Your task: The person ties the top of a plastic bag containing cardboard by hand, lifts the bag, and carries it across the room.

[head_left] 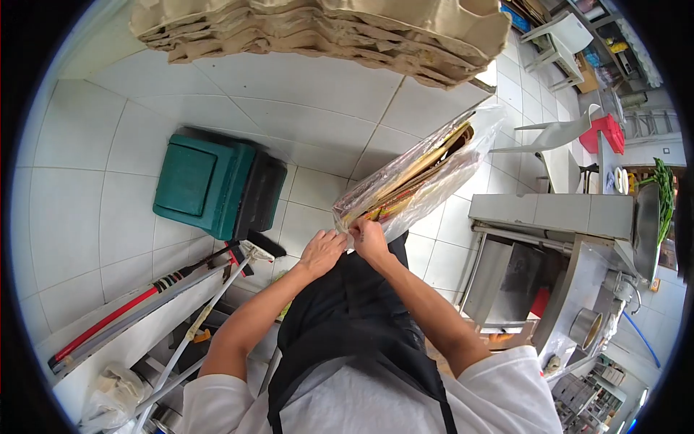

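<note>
A large clear plastic bag leans out in front of me, filled with what looks like flattened cardboard and other packaging. At its near end, my right hand is closed in a pinch on the bag's edge. Just beside it, my left hand has its fingers curled against the same edge, thumb side toward the right hand. The plastic between the two hands is bunched, and the left fingertips are partly hidden.
Stacked egg trays hang over the top of the view. A green-lidded bin stands left on the tiles. Long-handled brooms lean at lower left. White chairs and a steel counter are on the right.
</note>
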`<state>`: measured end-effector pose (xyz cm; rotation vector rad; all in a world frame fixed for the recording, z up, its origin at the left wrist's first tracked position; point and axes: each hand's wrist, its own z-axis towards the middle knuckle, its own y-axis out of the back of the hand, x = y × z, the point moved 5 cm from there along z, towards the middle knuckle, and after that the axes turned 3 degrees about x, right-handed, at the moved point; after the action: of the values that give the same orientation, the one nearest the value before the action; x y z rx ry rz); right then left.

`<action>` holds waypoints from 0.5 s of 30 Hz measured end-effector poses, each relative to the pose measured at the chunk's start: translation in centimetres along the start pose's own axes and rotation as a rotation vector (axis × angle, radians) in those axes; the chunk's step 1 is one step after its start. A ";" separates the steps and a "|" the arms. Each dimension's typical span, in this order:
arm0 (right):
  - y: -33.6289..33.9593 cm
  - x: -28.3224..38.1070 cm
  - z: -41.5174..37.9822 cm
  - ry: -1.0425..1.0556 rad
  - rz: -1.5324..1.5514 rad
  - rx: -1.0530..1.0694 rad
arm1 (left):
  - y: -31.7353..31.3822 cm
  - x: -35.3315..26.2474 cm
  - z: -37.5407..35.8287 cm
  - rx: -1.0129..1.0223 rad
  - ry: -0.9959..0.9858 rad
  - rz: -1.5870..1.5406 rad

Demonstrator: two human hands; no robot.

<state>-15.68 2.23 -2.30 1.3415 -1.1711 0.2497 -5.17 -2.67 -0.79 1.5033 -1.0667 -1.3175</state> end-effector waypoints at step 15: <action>-0.8 -0.8 0.2 -0.203 0.216 -0.235 | 0.1 1.7 1.0 -0.297 0.143 -0.496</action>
<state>-15.59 2.16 -3.41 1.0533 -1.4709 0.1270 -6.08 -4.39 -1.28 1.6578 -0.3906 -1.5901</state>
